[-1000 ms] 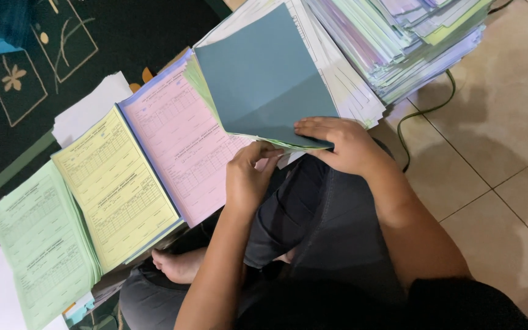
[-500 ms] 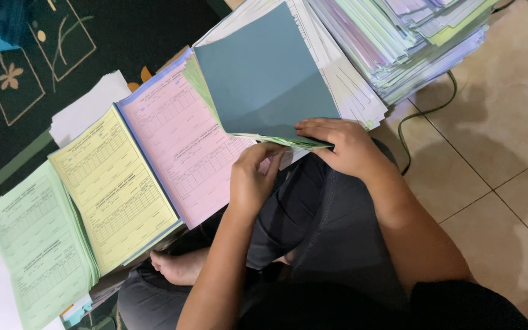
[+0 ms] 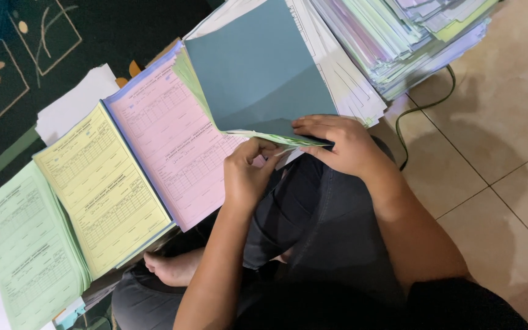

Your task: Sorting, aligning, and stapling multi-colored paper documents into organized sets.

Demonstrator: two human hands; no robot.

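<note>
Tiled floor, person seated. Both hands, left hand [image 3: 249,177] and right hand [image 3: 343,143], pinch the grey-blue card-covered form pad [image 3: 258,73] at its near edge. Thin sheets could slip, so two may lift together.

The grey-blue cover [image 3: 258,67] is matt card. The pink form sheets [image 3: 172,146] are thin paper. The floor tiles [image 3: 502,122] look smooth, faintly glossy.

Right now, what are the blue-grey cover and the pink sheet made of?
The blue-grey cover looks like matte card: plain, stiff, bending in one smooth curve under the hands. The pink sheet looks like thin printed paper, lying flat on a stack, with form tables on it.
</note>
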